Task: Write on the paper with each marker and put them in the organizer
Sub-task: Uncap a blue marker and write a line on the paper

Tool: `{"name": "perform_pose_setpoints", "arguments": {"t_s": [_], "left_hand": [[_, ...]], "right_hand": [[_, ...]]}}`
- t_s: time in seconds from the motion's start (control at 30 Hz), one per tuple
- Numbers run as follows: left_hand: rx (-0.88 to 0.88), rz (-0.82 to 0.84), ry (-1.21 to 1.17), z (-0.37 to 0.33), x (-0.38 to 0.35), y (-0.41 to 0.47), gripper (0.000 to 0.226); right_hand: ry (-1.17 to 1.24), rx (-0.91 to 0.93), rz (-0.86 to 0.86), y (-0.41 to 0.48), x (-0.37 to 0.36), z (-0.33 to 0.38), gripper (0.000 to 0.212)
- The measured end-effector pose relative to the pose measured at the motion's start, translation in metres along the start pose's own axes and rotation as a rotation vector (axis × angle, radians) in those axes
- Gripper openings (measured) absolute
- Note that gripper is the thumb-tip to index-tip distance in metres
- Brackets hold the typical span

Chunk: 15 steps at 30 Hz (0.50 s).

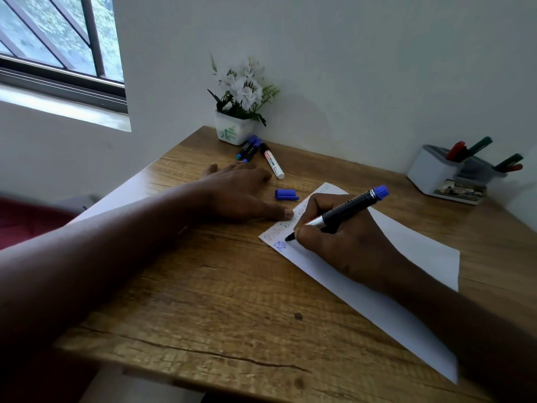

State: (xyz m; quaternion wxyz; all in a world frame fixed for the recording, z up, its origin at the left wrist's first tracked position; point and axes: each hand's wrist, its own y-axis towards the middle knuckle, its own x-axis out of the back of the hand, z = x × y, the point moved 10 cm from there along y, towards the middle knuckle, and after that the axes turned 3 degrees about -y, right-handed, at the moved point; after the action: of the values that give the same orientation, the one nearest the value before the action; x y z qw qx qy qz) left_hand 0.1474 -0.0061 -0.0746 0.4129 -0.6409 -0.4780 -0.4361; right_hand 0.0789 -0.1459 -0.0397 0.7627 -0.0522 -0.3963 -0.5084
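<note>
Right hand (343, 242) pinching black marker with blue end (343, 212), tip down on white paper sheet (406, 251).
Long axis slanted: tip toward lower left, blue end up-right. Left hand (238, 190) spread flat, fingertip on paper's edge; loose blue cap (286, 194) nearby on wooden table (203, 301).

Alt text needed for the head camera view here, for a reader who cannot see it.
A person's right hand writes with an uncapped blue marker on white paper on a wooden desk, while the left hand rests flat with a fingertip on the paper's edge. The blue cap lies nearby; three more markers sit by a flower pot, and an organizer at far right holds several.
</note>
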Motion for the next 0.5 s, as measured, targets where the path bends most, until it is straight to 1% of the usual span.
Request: {"name": "perform_pose_setpoints", "arguments": {"t_s": [0.2, 0.3, 0.37, 0.5], "left_hand": [[0.002, 0.004, 0.0, -0.001, 0.0005, -0.0015, 0.118], [0.007, -0.006, -0.002, 0.0003, 0.0008, -0.0008, 0.107], [0.007, -0.005, 0.001, 0.0002, 0.0001, -0.0003, 0.103], [0.004, 0.009, -0.003, -0.0011, -0.0004, -0.0013, 0.113]], "right_hand": [[-0.014, -0.005, -0.025, 0.0, 0.0017, -0.0004, 0.026], [-0.04, -0.01, -0.015, 0.0005, 0.0001, -0.0013, 0.028], [-0.04, -0.009, 0.002, 0.0006, -0.0016, -0.0011, 0.029], [0.004, 0.008, 0.036, 0.0001, -0.0035, 0.0014, 0.015]]}}
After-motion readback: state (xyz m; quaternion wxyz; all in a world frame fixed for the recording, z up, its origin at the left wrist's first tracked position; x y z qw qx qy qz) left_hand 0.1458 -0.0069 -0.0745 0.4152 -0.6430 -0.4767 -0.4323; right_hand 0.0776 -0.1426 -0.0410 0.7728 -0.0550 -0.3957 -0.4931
